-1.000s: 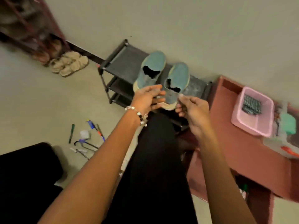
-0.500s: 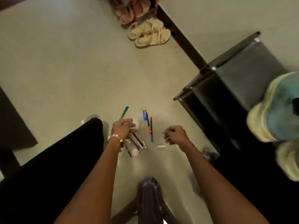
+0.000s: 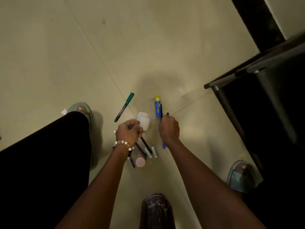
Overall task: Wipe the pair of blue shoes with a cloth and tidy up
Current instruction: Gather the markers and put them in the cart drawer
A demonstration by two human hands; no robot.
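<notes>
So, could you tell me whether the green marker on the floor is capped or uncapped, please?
Capped, as far as the view shows: the green marker lies flat on the floor, its far end a wider teal piece that looks like a cap; no writing tip shows.

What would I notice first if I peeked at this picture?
Probably the two hands in the middle, down on the pale floor over a scatter of pens. The left hand, with a bead bracelet on its wrist, grips a black pen; the right hand grips a blue pen. Just beyond them lie a green marker and a blue stick with a yellow cap.
</notes>
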